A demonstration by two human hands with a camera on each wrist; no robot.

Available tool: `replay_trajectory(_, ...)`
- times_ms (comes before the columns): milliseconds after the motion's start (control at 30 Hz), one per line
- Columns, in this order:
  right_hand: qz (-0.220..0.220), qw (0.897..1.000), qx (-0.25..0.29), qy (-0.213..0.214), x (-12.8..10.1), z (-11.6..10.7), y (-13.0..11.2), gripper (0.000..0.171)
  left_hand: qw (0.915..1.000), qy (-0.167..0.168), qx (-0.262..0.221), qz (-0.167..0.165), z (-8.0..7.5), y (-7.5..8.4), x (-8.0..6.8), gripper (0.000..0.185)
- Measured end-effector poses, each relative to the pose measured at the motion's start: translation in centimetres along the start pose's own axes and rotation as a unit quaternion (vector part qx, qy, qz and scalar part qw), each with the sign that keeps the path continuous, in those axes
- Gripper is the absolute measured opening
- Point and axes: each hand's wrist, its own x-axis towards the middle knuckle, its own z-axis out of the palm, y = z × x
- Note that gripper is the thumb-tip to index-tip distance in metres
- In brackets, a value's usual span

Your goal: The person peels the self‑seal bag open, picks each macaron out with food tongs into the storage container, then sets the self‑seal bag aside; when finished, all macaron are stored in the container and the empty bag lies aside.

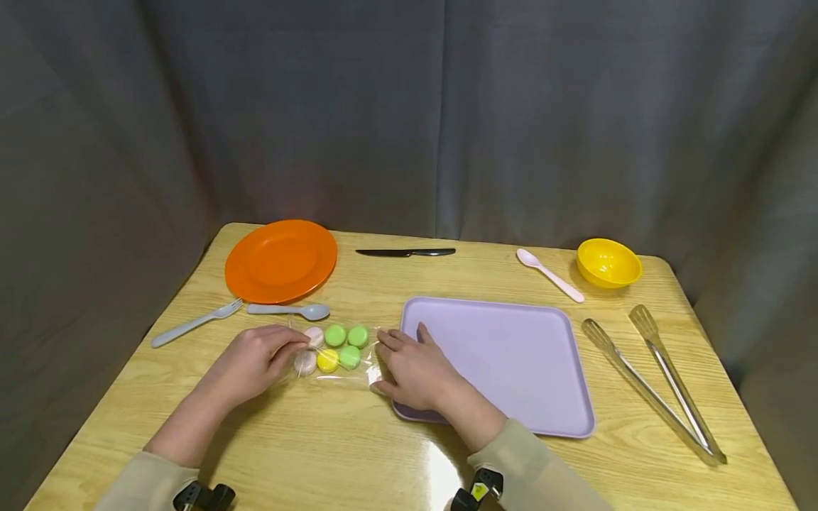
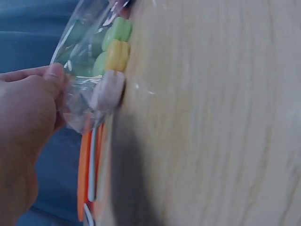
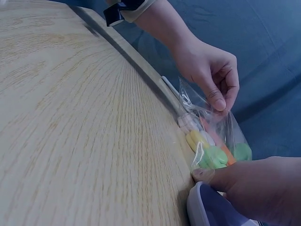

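- My left hand point(image 1: 251, 362) pinches the left end of a clear plastic bag point(image 1: 332, 353), thumb and fingertips closed on the film; the left wrist view shows my thumb point(image 2: 55, 77) pressed against the plastic.
- My right hand point(image 1: 412, 369) rests at the bag's right end, fingers fairly straight and laid on the film, the palm partly over the near left corner of the tray point(image 1: 543, 397). In the right wrist view one fingertip point(image 3: 207, 175) presses the plastic down; I cannot tell whether the other fingers pinch it.
- The bag lies flat on the wooden table point(image 1: 319, 454), between my two hands, just left of the tray.
- Inside the bag I count six round sweets point(image 1: 334, 348) in two rows of three: three green, one yellow, two pale pink.
- One orange plate point(image 1: 281, 260) sits at the far left of the table.
- One grey fork point(image 1: 194, 323) and one grey spoon point(image 1: 290, 310) lie just beyond my left hand.
- One black knife point(image 1: 405, 252) lies along the far edge.
- One pink spoon point(image 1: 549, 274) lies beside one yellow bowl point(image 1: 608, 262) at the far right.
- One pair of metal tongs point(image 1: 658, 380) lies right of the tray.
- That makes two spoons, one fork, one knife.
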Motion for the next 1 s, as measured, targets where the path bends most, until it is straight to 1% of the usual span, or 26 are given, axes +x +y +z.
replay_trajectory(133, 0.000, 1.000, -0.005, 0.000, -0.1, 0.1, -0.1, 0.061, 0.9992, -0.028, 0.030, -0.002, -0.5, 0.0, 0.2, 0.016)
replay_trajectory(233, -0.012, 1.000, -0.001, 0.007, -0.1, 0.0, 0.0, 0.059, 0.9976, -0.042, 0.054, -0.012, -0.9, 0.1, 0.3, 0.014)
replay_trajectory(400, -0.025, 0.998, 0.040, 0.041, -0.5, -0.9, 0.7, 0.053, 0.9979, -0.039, 0.045, -0.027, -1.0, -0.1, 0.2, 0.013)
replay_trajectory(533, -0.029, 0.993, 0.081, 0.085, -1.4, -1.9, 2.0, 0.050, 0.9988, -0.029, 0.028, -0.028, -0.6, -0.3, 0.2, 0.014)
replay_trajectory(633, -0.029, 0.986, 0.117, 0.116, -2.6, -2.8, 3.3, 0.051, 0.9994, -0.019, 0.019, -0.020, -0.1, -0.3, 0.3, 0.016)
replay_trajectory(700, -0.020, 0.982, 0.137, 0.130, -3.6, -3.4, 4.2, 0.051, 0.9997, -0.012, 0.011, -0.016, 0.3, -0.3, 0.4, 0.018)
replay_trajectory(833, 0.011, 0.975, 0.167, 0.144, -5.5, -4.8, 5.6, 0.052, 0.9998, -0.001, 0.003, -0.020, 0.4, -0.3, 0.2, 0.019)
replay_trajectory(1000, 0.045, 0.968, 0.187, 0.162, -8.4, -6.4, 7.4, 0.056, 0.9996, -0.003, -0.006, -0.026, 0.3, -0.6, 0.1, 0.018)
